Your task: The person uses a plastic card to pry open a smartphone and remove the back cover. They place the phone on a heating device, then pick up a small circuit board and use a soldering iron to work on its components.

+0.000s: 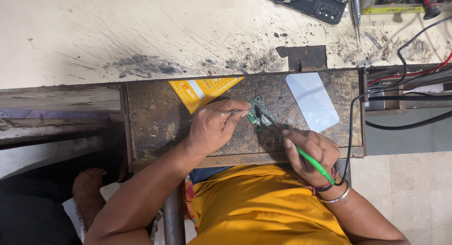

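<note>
Pinching tweezers (231, 112), left hand (214, 127) steadies small green circuit board (258, 114) on pulled-out wooden drawer (150, 113) below worktop (94, 28). Right hand (313, 151) closed round green-handled soldering iron (314, 164), tip on board. Risk: tweezers slipping, board shifting, joint bridging. Yellow printed card (200, 90) left of board; blank white rounded card (313, 100) right.

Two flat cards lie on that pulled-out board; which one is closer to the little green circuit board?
The yellow card, beside the left hand; the white card lies farther right of the circuit board.

yellow printed card (202, 90) under bench edge, left of white card (313, 101).
</note>
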A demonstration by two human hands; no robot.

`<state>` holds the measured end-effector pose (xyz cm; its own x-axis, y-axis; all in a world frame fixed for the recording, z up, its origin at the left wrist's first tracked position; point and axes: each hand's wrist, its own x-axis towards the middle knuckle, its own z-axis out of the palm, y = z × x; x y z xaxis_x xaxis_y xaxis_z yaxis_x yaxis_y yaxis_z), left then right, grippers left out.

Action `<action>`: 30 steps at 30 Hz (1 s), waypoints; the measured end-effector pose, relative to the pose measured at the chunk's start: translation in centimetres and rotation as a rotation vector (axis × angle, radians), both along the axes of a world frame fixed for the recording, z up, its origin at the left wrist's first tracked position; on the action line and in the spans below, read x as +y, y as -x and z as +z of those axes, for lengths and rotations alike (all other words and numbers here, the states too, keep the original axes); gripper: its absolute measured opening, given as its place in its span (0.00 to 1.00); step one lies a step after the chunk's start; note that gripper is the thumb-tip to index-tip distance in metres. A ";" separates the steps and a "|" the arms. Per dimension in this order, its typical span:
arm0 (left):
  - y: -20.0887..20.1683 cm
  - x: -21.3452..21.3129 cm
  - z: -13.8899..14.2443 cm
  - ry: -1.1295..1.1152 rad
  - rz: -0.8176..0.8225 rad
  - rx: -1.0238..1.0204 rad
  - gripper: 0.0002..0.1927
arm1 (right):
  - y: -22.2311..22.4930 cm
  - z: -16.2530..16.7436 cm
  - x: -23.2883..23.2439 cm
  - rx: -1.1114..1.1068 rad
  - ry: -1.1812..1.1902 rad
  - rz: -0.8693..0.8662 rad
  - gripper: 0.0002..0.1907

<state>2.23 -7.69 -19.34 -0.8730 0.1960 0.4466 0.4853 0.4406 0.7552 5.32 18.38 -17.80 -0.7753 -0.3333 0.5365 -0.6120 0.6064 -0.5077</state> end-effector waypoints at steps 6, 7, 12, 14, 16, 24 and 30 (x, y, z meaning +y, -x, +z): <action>0.0 0.0 -0.1 0.015 0.000 0.004 0.05 | 0.0 0.0 0.0 -0.014 -0.019 -0.025 0.09; 0.0 -0.1 -0.1 0.015 0.000 0.000 0.05 | 0.1 -0.1 -0.1 0.003 0.004 0.004 0.09; 0.0 -0.1 -0.2 0.022 0.005 0.005 0.05 | 0.1 0.0 -0.2 0.012 0.012 -0.009 0.09; 0.0 0.0 -0.2 0.017 0.000 0.004 0.06 | 0.1 -0.1 -0.2 0.027 -0.003 -0.001 0.08; 0.0 -0.1 -0.2 0.017 0.000 0.006 0.06 | 0.0 -0.1 -0.1 0.000 0.008 -0.006 0.09; 0.0 0.0 0.0 0.024 0.005 0.010 0.06 | 0.0 -0.1 0.0 0.000 0.017 0.004 0.09; 0.0 -0.1 -0.1 0.012 -0.005 0.008 0.06 | 0.0 0.0 -0.1 0.002 0.006 -0.004 0.09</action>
<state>2.19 -7.75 -19.40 -0.8682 0.2053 0.4517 0.4938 0.4469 0.7460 5.33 18.28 -17.81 -0.7756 -0.3272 0.5398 -0.6106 0.6058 -0.5101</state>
